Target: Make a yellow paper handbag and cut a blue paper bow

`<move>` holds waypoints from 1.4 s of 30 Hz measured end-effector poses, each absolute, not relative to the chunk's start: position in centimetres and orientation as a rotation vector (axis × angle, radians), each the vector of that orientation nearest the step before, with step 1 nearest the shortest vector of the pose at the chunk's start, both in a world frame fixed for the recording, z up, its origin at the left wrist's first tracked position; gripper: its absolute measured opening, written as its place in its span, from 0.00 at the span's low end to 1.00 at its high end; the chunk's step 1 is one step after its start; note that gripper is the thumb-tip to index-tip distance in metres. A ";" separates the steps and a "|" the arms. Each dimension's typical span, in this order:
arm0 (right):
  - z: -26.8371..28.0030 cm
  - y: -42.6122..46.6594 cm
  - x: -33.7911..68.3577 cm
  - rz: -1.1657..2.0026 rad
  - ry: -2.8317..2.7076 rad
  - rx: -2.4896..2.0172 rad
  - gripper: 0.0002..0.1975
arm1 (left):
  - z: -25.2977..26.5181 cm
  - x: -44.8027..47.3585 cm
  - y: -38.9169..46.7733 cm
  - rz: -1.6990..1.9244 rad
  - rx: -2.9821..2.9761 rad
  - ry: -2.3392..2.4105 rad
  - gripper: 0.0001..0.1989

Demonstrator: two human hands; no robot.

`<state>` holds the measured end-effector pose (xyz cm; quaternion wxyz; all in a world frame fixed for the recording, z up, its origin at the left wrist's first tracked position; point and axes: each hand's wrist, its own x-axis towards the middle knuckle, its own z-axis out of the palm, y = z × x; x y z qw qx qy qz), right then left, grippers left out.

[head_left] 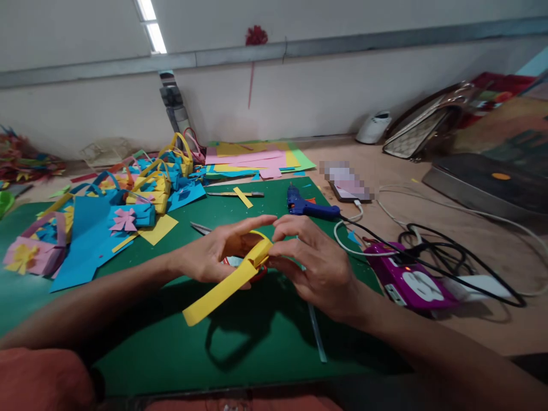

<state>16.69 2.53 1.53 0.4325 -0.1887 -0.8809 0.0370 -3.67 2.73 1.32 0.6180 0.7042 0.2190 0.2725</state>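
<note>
Yellow narrow paper strip sits above the flat green mat, apparently half-formed — curled at one end, straight tail loose. The right hand pinches the curl; the left hand cups it, fingertip pressure unclear — handled yellow paper baskets look finished.

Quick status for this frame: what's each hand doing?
Left hand: half-curled, holding the yellow paper.
Right hand: fingertips closed on the same paper, near its folded part.

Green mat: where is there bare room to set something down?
The green mat is bare, though shadowed, between the left forearm, yellow strip, clear stick and the mat's near edge. Crowded: its upper left, with paper baskets and blue paper.
</note>
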 end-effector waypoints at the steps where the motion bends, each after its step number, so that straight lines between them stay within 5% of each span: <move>1: 1.5 2.6 16.7 0.093 -2.196 -0.474 0.04 | 1.2 -3.7 2.8 0.630 1.609 0.496 0.42; 9: 1.0 2.7 17.0 0.046 -2.215 -0.396 0.08 | 0.0 -3.4 3.1 0.724 1.355 0.461 0.26; 42: 0.1 3.1 17.3 -0.217 -2.255 -0.318 0.12 | -0.1 -3.1 2.5 0.758 1.145 0.525 0.23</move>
